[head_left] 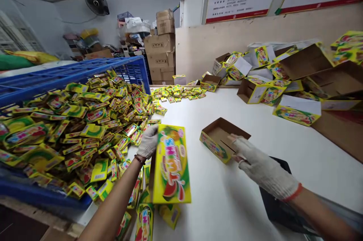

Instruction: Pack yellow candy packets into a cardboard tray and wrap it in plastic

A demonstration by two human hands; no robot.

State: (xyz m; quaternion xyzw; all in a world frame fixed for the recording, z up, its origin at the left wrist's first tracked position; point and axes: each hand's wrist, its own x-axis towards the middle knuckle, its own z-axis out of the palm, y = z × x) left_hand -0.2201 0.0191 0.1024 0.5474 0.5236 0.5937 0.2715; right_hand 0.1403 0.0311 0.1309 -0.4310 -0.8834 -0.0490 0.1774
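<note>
My left hand (148, 141), in a white fingerless work glove, grips the upper left edge of a yellow printed box (173, 165). Its large face, with fruit pictures and bright lettering, is turned toward me, and a brown side shows at its left. Over to the right, my gloved right hand (262, 165) holds the near right wall of an open cardboard box (217, 146), fingers inside the rim and thumb outside. Brown bare cardboard shows inside this box. Small yellow packets (144, 220) lie under and beside the left-hand box.
A blue crate (143, 74) heaped with small yellow packets (93, 114) stands at left, spilling onto the white table (204, 195). More open display boxes (269, 91) pile up at the back right. A black flat object (276, 199) lies beneath my right forearm. Brown cartons (160, 57) are stacked behind.
</note>
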